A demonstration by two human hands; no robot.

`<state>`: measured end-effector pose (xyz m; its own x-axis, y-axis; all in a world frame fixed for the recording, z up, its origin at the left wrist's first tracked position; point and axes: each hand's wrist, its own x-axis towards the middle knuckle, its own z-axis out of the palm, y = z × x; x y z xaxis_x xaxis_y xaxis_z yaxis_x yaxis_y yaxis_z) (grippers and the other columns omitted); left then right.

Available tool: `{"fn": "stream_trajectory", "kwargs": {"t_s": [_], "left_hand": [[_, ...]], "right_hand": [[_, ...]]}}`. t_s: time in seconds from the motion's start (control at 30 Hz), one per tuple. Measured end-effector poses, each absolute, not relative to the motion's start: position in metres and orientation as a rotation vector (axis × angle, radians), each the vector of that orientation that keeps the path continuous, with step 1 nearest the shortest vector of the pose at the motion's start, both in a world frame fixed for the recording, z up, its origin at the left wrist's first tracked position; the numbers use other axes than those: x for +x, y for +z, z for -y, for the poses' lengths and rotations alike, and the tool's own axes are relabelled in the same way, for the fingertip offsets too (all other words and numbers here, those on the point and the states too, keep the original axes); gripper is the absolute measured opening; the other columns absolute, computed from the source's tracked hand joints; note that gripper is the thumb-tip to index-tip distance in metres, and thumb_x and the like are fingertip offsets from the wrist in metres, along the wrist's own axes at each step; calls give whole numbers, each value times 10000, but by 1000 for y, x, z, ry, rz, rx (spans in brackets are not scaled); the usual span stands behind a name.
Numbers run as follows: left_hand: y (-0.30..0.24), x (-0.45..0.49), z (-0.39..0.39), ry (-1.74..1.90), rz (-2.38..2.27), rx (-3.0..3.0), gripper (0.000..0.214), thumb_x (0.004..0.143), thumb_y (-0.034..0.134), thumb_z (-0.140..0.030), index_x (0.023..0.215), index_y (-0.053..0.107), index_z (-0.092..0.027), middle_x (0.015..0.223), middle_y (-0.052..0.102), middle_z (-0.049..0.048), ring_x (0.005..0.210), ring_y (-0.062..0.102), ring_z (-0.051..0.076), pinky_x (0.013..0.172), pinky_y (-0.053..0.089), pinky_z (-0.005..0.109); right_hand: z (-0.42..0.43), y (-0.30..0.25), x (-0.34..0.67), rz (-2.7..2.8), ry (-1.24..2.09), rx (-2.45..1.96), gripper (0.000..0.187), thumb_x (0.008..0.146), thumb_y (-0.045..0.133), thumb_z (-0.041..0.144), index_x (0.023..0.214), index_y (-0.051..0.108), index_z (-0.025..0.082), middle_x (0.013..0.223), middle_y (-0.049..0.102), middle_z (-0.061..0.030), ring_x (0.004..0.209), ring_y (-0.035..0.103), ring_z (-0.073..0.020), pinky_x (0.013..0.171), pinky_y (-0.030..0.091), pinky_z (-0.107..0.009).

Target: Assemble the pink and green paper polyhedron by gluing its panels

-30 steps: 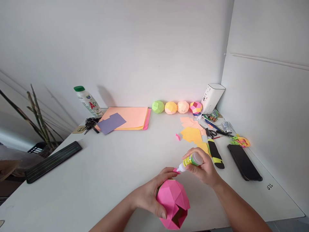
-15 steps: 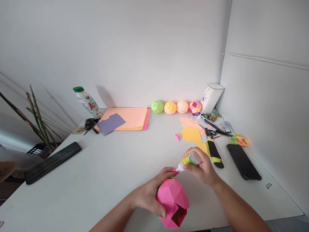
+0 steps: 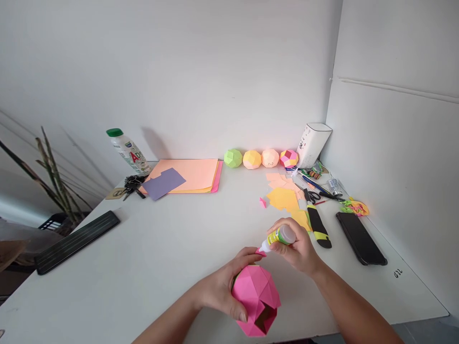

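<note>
My left hand [image 3: 229, 286] is closed around a pink faceted paper ball [image 3: 256, 289] close to the table's front edge. A jagged opening at the ball's lower right shows its dark inside. Past the ball, the same hand's fingertips pinch a small pink paper piece [image 3: 260, 252]. In my right hand [image 3: 296, 246] is a small glue bottle [image 3: 278, 237] with a yellow and green label, tilted with its nozzle down to the left. The nozzle tip is at the small pink piece; whether glue is coming out I cannot tell.
Several finished paper balls [image 3: 252, 159] line the wall. Orange and yellow paper scraps [image 3: 285, 198], a box cutter [image 3: 318, 225], scissors [image 3: 314, 196] and a phone [image 3: 360, 239] lie to the right. Paper sheets [image 3: 186, 174], keys [image 3: 133, 184], a bottle [image 3: 129, 153] and a black strip [image 3: 77, 241] are left.
The glue bottle's nozzle has shifted slightly left along the small pink piece. My left hand keeps the same hold on the ball.
</note>
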<state>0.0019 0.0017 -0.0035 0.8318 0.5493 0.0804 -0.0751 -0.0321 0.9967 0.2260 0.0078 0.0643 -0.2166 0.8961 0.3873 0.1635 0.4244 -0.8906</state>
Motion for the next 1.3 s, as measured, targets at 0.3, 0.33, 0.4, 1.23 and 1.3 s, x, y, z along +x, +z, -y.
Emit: {"fn": "stream_trajectory", "kwargs": {"t_s": [0.3,0.33,0.4,1.23,1.3], "left_hand": [[-5,2,-2,523,-401,1565,1066,525,816,-624,1443,379,-301,1481,252,112,1364,270,414,1111,263,575],[-6,2,-2,523,-401,1563,1064,526,820,-617,1442,379,-303,1482,250,112,1366,269,413,1114,259,572],[-7,2,-2,514,-398,1559,1062,528,820,-615,1443,377,-307,1487,243,109,1370,263,415,1120,249,570],[1,0,-2,571,-432,1528,1062,523,789,-669,1429,420,-257,1491,274,138,1393,207,430,1134,169,593],[3,0,-3,594,-430,1520,1054,531,776,-683,1428,424,-255,1506,270,142,1401,189,432,1136,138,606]], "right_hand": [[-8,63,224,1676,882,-958,250,823,704,428,862,571,220,729,628,-3,625,589,-149,553,493,-261],[-8,63,224,1678,876,-971,251,821,706,427,858,568,220,723,623,0,618,581,-146,546,489,-258],[-8,63,224,1681,880,-984,258,820,704,434,845,561,220,710,615,4,605,571,-142,532,481,-253],[-9,67,233,1628,902,-1036,283,801,710,459,822,563,218,717,616,-15,634,572,-167,528,471,-274],[-10,67,235,1562,908,-1019,291,792,717,468,813,575,215,749,629,-31,669,586,-176,564,490,-286]]}}
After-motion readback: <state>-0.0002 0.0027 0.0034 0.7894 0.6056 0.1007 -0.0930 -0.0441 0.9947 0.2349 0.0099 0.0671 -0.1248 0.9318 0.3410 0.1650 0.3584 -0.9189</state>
